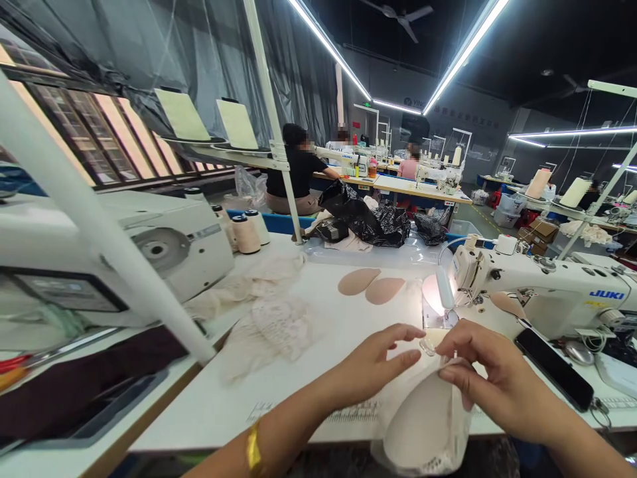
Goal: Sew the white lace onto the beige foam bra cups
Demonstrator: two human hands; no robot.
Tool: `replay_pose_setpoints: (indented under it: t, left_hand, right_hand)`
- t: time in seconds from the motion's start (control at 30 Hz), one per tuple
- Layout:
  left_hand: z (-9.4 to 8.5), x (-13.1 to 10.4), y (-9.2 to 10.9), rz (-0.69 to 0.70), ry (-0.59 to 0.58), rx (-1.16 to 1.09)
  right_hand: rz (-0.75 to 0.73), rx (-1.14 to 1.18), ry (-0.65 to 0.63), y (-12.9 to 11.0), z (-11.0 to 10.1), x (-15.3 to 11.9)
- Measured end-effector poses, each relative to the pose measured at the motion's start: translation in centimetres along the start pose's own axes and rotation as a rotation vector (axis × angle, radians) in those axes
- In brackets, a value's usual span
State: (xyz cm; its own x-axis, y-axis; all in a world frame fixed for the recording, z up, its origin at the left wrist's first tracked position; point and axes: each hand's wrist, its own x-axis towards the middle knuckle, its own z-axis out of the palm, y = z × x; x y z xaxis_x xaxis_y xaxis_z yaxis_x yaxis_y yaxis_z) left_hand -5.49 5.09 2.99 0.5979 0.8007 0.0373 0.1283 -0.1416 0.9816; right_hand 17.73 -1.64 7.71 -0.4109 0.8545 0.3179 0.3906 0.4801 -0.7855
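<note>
White tabletop fills the foreground, with a sewing machine on the worker's right and crumpled lace on the left. Over the table's front edge is a pale fabric cup; the right hand pinches its upper rim. The left hand holds thumb and forefinger apart beside a clear strip.

Part covered, part cropped, part unreadable.
The right hand hides some of the cup's upper edge; the clear piece near its fingertips is too small to identify. A pole covers part of the left machine, which the left edge crops, like the dark cloth. The wall lettering is too faint to read.
</note>
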Motion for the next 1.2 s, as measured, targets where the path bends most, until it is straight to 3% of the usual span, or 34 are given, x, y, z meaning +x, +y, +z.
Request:
replay_pose_setpoints:
  t: [0.1, 0.2, 0.37, 0.5, 0.63, 0.77, 0.87, 0.93, 1.1, 1.2]
  left_hand:
    - [0.3, -0.2, 1.1, 0.167, -0.181, -0.243]
    - [1.2, -0.4, 1.9, 0.148, -0.334, -0.254]
    - [0.6, -0.8, 0.2, -0.144, -0.358, -0.272]
    - [0.1, -0.6, -0.7, -0.112, -0.39, -0.379]
    - [0.8, 0.0, 0.1, -0.026, -0.41, -0.494]
    - [0.9, -0.1, 0.2, -0.071, -0.33, -0.373]
    - [0.3, -0.2, -0.2, -0.097, -0.279, -0.109]
    - [-0.6, 0.1, -0.2, -0.05, -0.174, 0.123]
    - [-4.3, 2.0, 0.1, 0.263, 0.257, 0.753]
    - [-5.7, 2.5, -1.5, 0.545, 0.338, 1.119]
  right_hand:
    - [0.052, 0.016, -0.042, -0.1, 0.3, 0.6]
    - [0.083, 0.004, -0.057, 0.1, 0.4, 0.9]
    - [0.063, -0.066, 0.03, 0.7, -0.3, 0.7]
    - [0.114, 0.029, -0.017, 0.9, -0.2, 1.1]
    - [0.184, 0.118, -0.099, 1.2, 0.1, 1.7]
    - [0.185, 0.068, -0.052, 1.6, -0.3, 1.6]
    - [0.131, -0.075, 0.008, 1.7, -0.6, 1.7]
    - [0.048, -0.21, 0.042, 1.5, -0.5, 2.1]
    - [-0.217, -0.485, 0.218, 3.1, 2.0, 4.3]
    - [-0.289, -0.637, 0.333, 7.1, 4.4, 5.0]
